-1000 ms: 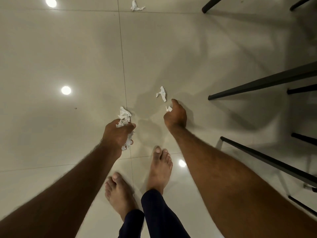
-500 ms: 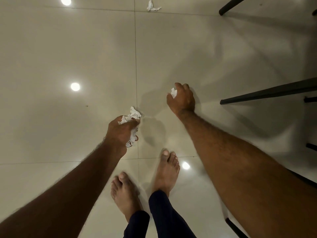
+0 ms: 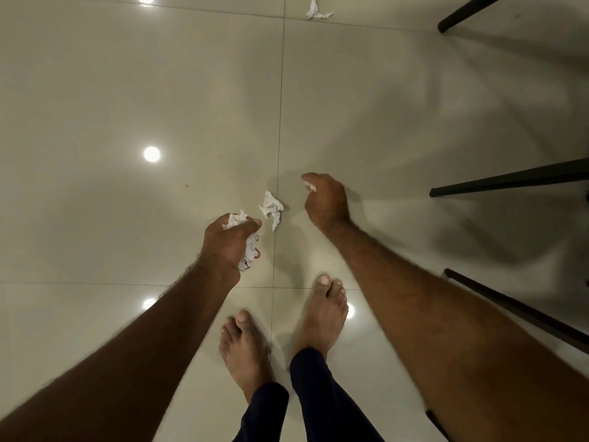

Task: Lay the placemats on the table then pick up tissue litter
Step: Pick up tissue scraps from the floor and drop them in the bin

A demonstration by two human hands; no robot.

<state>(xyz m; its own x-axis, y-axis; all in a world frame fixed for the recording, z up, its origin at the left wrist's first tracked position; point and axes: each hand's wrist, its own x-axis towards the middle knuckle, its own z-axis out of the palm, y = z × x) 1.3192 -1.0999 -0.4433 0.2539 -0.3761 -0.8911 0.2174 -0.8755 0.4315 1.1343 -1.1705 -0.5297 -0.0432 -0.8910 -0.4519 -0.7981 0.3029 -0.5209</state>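
Over the pale tiled floor, my left hand [image 3: 228,245] grips a bunch of crumpled white tissues [image 3: 250,250] that sticks out above and below the fist. To its right, my right hand [image 3: 325,200] has its fingers curled and pinches a small white tissue scrap [image 3: 309,186]. A loose crumpled tissue [image 3: 271,209] sits between the two hands, touching neither; I cannot tell if it is lying on the floor or in the air. One more tissue piece [image 3: 315,11] lies on the floor at the far top edge.
My bare feet [image 3: 322,314] stand on the glossy tiles just below the hands. Black furniture legs [image 3: 510,178] cross the right side, with another leg [image 3: 465,11] at the top right. Ceiling lights reflect off the floor at the left.
My right hand took tissue off the floor and swung left toward my left hand. A loose tissue piece now shows between the hands. The left hand kept hold of its bunch.
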